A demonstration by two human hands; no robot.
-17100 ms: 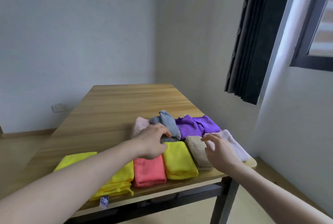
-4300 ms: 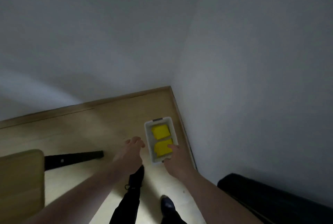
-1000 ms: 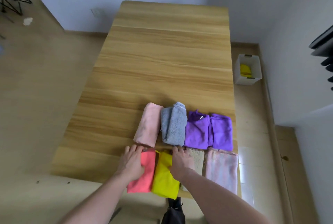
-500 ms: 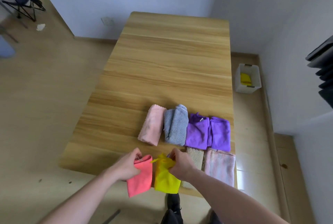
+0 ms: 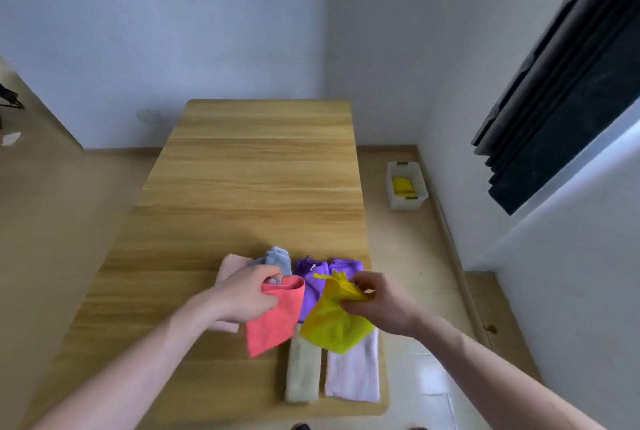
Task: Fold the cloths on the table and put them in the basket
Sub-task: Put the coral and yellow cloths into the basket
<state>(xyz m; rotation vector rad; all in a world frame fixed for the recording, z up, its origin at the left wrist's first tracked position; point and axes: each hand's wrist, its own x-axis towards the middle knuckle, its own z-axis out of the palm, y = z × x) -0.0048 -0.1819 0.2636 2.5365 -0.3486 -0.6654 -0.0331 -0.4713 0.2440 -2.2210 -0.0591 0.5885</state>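
Note:
My left hand (image 5: 244,294) grips a folded coral cloth (image 5: 275,317) by its top edge and holds it above the wooden table (image 5: 249,187). My right hand (image 5: 379,303) pinches a folded yellow cloth (image 5: 332,322), also lifted off the table. Under them lie folded cloths: a pale pink one (image 5: 230,265), a grey one (image 5: 278,258), two purple ones (image 5: 311,274), a beige one (image 5: 303,372) and a light pink one (image 5: 353,374). The white basket (image 5: 407,203) stands on the floor at the far right, with yellow cloth (image 5: 402,186) inside.
A white wall runs along the right of the table and the basket sits against it. A dark curtain (image 5: 561,76) hangs at the upper right. Bare wooden tabletop stretches beyond the cloths. Shoe tips (image 5: 300,426) show at the bottom edge.
Both hands have lifted the coral and yellow cloths off the table's near edge and higher. The view has tilted up toward the wall.

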